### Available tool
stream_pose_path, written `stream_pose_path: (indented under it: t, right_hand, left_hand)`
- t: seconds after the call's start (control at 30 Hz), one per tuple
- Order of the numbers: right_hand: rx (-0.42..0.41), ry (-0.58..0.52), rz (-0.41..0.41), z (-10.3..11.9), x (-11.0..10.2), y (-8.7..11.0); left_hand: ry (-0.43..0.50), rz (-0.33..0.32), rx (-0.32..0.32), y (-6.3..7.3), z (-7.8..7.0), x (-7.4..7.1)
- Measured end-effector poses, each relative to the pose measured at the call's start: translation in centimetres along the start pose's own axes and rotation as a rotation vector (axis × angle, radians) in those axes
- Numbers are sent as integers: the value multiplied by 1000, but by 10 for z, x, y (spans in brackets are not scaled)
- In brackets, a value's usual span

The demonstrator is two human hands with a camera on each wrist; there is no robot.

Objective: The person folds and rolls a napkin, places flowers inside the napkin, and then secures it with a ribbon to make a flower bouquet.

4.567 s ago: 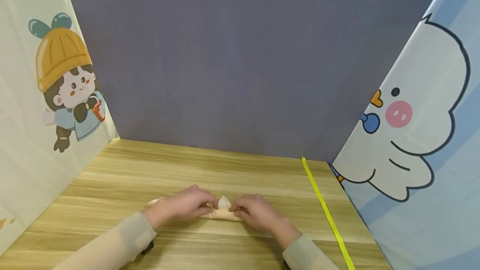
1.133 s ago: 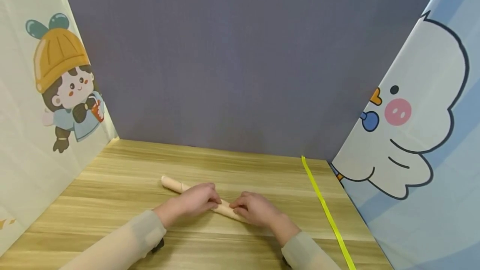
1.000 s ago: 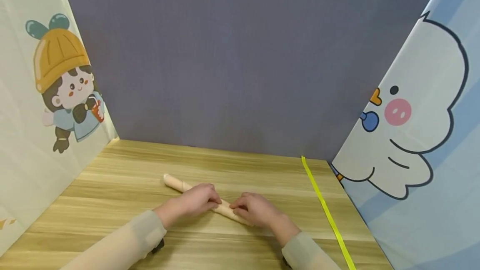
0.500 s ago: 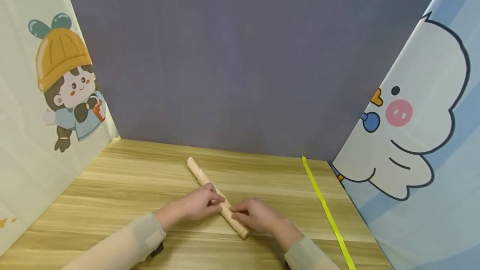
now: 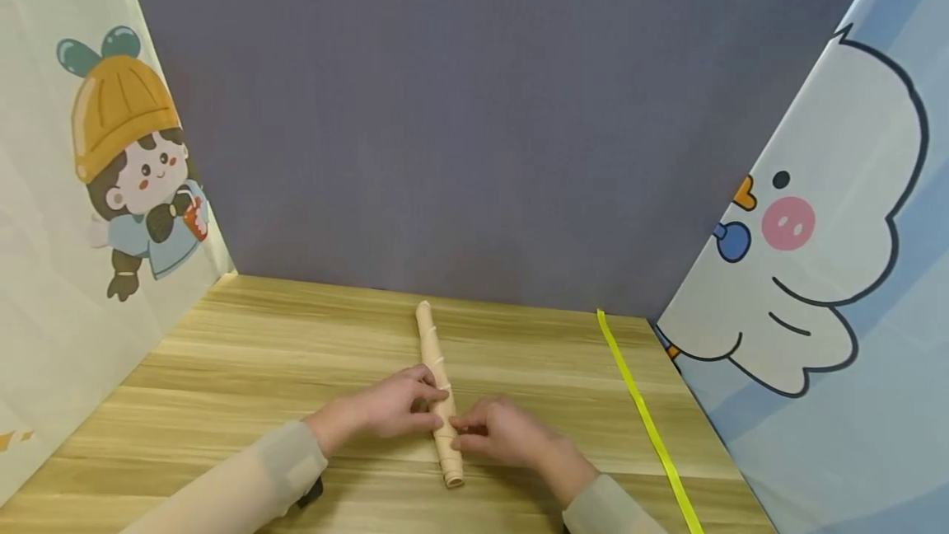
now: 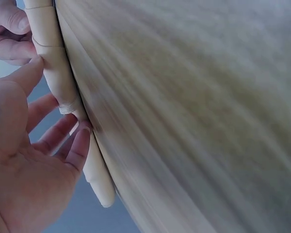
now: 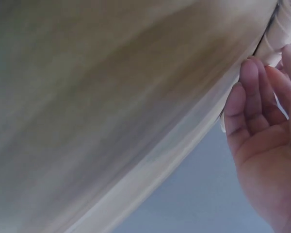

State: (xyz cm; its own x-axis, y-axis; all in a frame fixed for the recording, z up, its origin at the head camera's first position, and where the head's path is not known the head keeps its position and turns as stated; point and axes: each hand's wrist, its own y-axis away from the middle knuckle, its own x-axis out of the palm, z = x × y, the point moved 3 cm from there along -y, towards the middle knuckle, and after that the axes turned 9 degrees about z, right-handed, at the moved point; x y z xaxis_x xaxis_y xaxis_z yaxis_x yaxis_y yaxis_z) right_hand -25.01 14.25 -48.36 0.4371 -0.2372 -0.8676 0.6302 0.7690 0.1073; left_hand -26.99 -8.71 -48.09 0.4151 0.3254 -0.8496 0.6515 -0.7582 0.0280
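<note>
A long, narrow beige roll (image 5: pixel 427 334), wound from a thin soft sheet with overlapping seams, lies lengthwise on the table, its layered near end toward me. My left hand (image 5: pixel 396 406) holds it from the left, thumb and fingertips at its middle. From the right, slightly nearer to me, my right hand (image 5: pixel 504 433) pinches it with thumb and forefinger. In the left wrist view the left thumb and fingers meet the beige roll (image 6: pixel 53 68) along one side. The right wrist view shows the right fingers (image 7: pixel 250 77) bent against the roll, much of which is hidden.
A yellow tape strip (image 5: pixel 645 410) runs along the right of the wood-grain table (image 5: pixel 296 336). A grey panel (image 5: pixel 445 122) stands at the back, with a printed curtain (image 5: pixel 44 353) on the left and another curtain (image 5: pixel 875 435) on the right.
The roll has turned from lying crosswise, then diagonally, to pointing away from me. A loose flap seen earlier between the hands no longer shows. Both hands have shifted only slightly.
</note>
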Motion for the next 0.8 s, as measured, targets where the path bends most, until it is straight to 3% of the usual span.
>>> stream_pose_path:
  t: [0.27,0.47,0.8]
  right_hand:
    - [29,59,1,7,3,-2]
    - [-3,148,-6,13,6,-2]
    - [14,149,12,18,6,3]
  left_hand:
    - [-27,35,27,3,0,1]
    - [-12,55,47,3,0,3]
    - [-10,41,55,6,-6,9]
